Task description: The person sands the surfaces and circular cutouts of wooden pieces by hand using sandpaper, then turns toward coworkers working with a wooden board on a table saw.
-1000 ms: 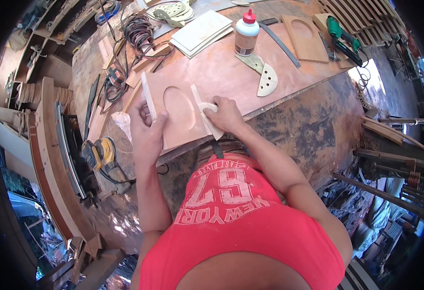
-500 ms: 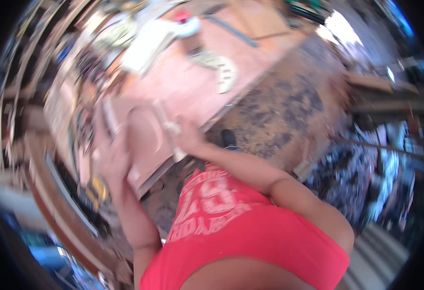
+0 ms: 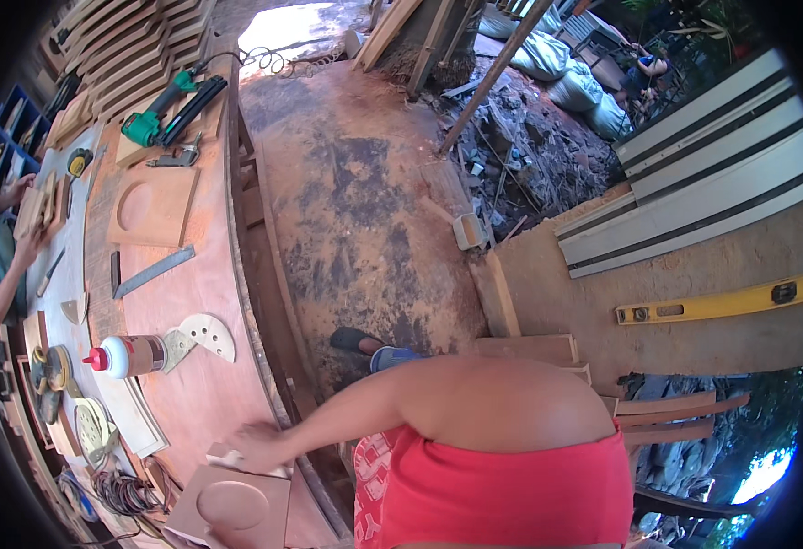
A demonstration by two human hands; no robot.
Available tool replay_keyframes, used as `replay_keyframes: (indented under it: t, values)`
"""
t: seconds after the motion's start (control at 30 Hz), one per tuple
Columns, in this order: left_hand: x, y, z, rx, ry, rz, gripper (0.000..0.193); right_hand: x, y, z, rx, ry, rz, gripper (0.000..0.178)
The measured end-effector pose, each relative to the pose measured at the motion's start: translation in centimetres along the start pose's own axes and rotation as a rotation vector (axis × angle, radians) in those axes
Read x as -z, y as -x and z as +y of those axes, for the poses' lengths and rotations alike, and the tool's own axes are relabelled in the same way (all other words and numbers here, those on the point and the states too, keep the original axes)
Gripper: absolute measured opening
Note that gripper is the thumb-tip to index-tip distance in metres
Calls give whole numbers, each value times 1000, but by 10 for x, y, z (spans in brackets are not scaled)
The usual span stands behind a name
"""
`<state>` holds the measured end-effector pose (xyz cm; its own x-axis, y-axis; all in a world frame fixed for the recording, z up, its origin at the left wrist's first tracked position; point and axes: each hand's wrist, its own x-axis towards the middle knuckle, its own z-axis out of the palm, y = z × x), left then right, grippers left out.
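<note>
- Pressing: I see right hand (image 3: pixel 257 446) flat on thin strip (image 3: pixel 237 459) at wooden panel (image 3: pixel 232 508), surface (image 3: pixel 200 274) edge.
- Fingers: extended, gripping nothing; left hand unseen.
- Next, I judge: aligning strip along panel.

The person wears a red sleeveless top (image 3: pixel 511 485) with white block lettering across the chest, partly folded out of view. The shoulders and arms are bare, with no sleeves, gloves, watch or rings visible. One foot wears a dark sandal (image 3: pixel 358 340).
</note>
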<state>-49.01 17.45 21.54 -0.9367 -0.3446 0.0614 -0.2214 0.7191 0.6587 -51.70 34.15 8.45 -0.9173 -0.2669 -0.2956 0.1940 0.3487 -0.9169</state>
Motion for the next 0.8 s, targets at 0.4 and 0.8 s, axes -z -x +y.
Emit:
replay_keyframes:
  t: [0.4, 0.8]
  values:
    - [9, -2, -47, 38, 143, -11, 58, 8, 19, 4, 28, 42, -7, 36]
    - [11, 16, 15, -1, 441, -46, 60, 9, 10, -7, 32, -59, 0, 43]
